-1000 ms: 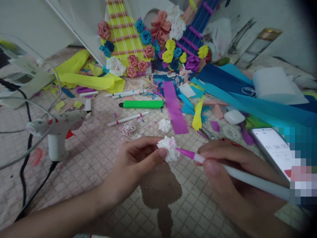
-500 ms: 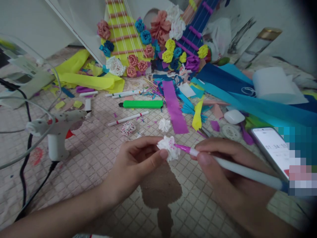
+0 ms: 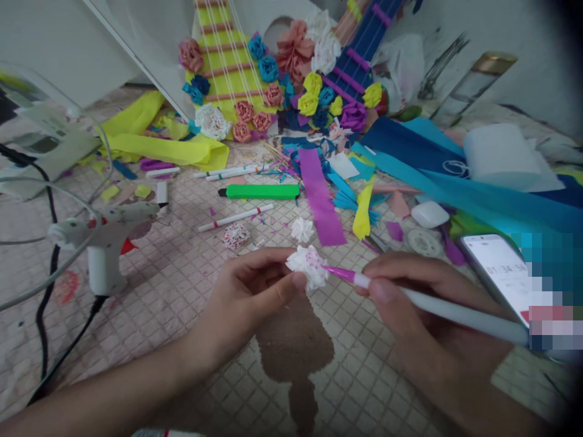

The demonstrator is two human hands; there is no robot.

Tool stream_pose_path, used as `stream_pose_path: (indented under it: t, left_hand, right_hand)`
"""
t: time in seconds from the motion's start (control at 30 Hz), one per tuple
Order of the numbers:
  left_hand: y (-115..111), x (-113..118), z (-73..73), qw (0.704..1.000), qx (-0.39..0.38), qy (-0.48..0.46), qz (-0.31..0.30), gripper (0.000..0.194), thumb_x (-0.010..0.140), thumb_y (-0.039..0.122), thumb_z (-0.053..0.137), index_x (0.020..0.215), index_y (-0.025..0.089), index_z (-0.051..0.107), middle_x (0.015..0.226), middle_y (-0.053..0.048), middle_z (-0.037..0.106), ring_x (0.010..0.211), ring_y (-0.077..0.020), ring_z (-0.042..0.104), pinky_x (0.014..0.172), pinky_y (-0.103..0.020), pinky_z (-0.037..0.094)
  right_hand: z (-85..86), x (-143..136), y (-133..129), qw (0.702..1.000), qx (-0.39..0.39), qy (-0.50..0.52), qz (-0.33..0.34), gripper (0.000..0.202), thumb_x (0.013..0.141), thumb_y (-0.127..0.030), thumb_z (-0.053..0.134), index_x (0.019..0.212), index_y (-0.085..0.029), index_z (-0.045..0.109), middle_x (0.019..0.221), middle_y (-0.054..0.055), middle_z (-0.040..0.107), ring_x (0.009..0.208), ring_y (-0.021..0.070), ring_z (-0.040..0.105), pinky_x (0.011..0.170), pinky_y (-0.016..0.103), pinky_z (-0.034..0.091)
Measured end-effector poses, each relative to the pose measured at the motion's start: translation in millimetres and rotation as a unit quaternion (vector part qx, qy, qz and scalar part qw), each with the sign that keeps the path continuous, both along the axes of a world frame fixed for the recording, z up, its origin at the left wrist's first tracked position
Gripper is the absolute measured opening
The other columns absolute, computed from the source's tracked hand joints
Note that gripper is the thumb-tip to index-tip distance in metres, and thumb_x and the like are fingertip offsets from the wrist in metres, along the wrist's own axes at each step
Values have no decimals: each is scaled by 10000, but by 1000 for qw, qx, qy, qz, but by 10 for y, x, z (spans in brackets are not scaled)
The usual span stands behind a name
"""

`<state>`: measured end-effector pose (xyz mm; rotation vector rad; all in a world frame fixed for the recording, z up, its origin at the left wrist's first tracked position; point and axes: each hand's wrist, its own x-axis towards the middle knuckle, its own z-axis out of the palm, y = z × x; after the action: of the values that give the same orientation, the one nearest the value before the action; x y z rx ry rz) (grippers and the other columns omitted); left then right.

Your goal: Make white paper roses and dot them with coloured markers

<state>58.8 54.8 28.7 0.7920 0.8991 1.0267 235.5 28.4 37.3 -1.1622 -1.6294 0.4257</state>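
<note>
Between the thumb and fingers of my left hand (image 3: 259,291) is a white paper flower (image 3: 308,267) with pink dots on its petals. My right hand (image 3: 419,309) grips a white marker (image 3: 460,312) with a pink tip, which points left and meets the flower's right side. Just beyond the held flower lies a smaller plain white flower (image 3: 303,230). A red-speckled white flower (image 3: 235,235) rests further left, below a thin white pen (image 3: 235,218) with red bands.
A white glue gun (image 3: 107,243) with cables stands at the left. Behind are a green marker (image 3: 263,192), a purple paper strip (image 3: 321,197) and flower-decorated yellow (image 3: 228,57) and blue (image 3: 359,54) guitar shapes. At the right lies a lit phone (image 3: 494,273).
The flower in my left hand has shifted slightly up and left, and more of its pink dots show. My right hand has moved a little to the right with the marker.
</note>
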Motion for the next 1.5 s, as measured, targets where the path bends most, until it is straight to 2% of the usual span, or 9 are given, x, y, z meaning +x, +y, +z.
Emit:
stream_pose_path:
  t: [0.23,0.5,0.63,0.77,0.93,1.07,1.2,1.37,1.5]
  left_hand:
    - [7,-10,-10,1000,-13,12,-12,97,679,162,740,765,205,723,656,32,682,583,-57,591,571,-128,478]
    - [-4,-14,-21,1000,-18,-6,-5,114,686,145,732,768,224,726,693,42,693,619,-52,594,588,-114,466]
    - [-11,-17,-17,1000,-19,-7,-7,121,684,129,729,768,215,729,694,38,693,627,-54,596,591,-112,467]
    - [-16,-13,-10,1000,-27,-2,-4,120,673,123,734,762,203,728,710,26,701,640,-65,604,596,-124,471]
    - [-8,-18,-43,1000,-22,-3,-11,117,671,168,745,780,206,723,684,27,692,610,-66,595,580,-136,473]
    - [16,-30,-52,1000,-23,-1,-9,106,680,182,741,779,214,721,651,38,678,590,-58,588,579,-132,466]
    - [47,-42,-58,1000,-16,-3,-24,78,690,173,729,763,199,724,678,31,683,609,-61,591,610,-138,474]
    - [56,-40,-50,999,-47,-20,-13,79,677,164,734,740,212,729,668,36,683,580,-58,585,585,-136,474]
    - [56,-28,-40,997,-63,-42,-10,56,686,158,723,720,201,729,669,22,680,590,-62,583,589,-142,472]
  right_hand:
    - [-2,-21,16,1000,7,-30,6,99,757,-139,610,803,-225,624,652,-22,641,553,119,583,434,231,460]
    - [-16,-15,10,1000,-17,13,-1,121,765,-115,610,815,-223,632,680,-25,637,571,109,566,458,224,474]
    - [-4,-19,2,997,-10,63,-33,107,777,-141,601,815,-236,634,691,-22,637,563,113,561,445,232,476]
    - [-2,-13,14,998,-55,39,-1,107,773,-139,616,804,-237,644,670,-33,641,551,101,569,449,213,478]
    - [-23,-18,15,993,-20,108,-34,106,781,-141,602,808,-234,646,684,-19,628,581,116,562,445,236,459]
    - [-19,-27,8,997,-55,53,-6,110,774,-135,611,798,-237,641,674,-27,634,560,107,564,454,225,471]
    - [-20,-20,7,996,-21,86,-34,103,785,-145,597,800,-238,637,675,-21,628,565,113,560,450,232,470]
    - [3,-10,17,998,-44,33,5,130,768,-116,598,803,-239,623,658,-32,631,534,100,552,440,213,471]
    - [21,-13,17,999,-11,43,-10,155,761,-106,589,813,-248,626,641,-19,627,515,129,559,385,245,440]
